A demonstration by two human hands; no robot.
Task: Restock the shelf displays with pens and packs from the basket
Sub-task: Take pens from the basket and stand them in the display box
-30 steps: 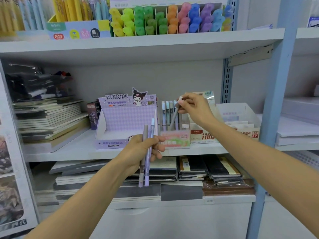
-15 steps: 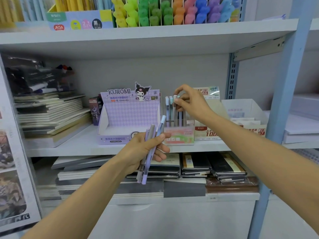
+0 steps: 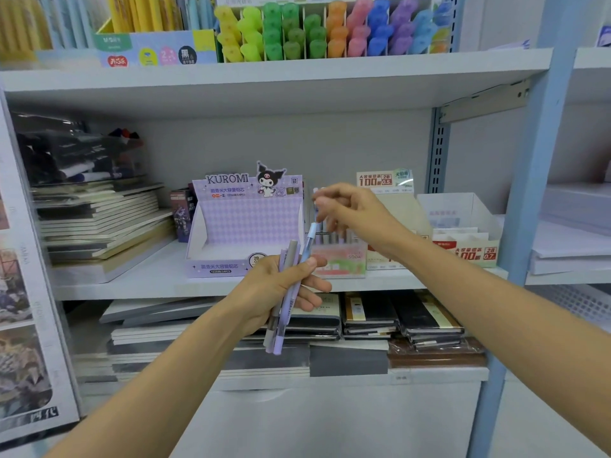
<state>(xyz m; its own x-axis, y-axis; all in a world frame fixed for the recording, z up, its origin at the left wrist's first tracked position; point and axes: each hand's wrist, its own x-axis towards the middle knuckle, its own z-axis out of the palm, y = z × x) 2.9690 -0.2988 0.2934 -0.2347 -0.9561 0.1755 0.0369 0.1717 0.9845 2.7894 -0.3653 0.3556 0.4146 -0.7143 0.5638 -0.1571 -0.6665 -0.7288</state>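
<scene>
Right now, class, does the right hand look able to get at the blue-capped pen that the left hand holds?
Probably yes. The right hand hovers just above the blue-capped pen, whose cap sticks up clear of the left hand; nothing lies between them.

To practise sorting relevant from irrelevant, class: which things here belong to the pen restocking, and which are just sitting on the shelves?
In the job:
left hand
pens it grips
pen display
right hand

Just sitting there:
Kuromi box
highlighters
notebooks
lead-refill boxes
</scene>
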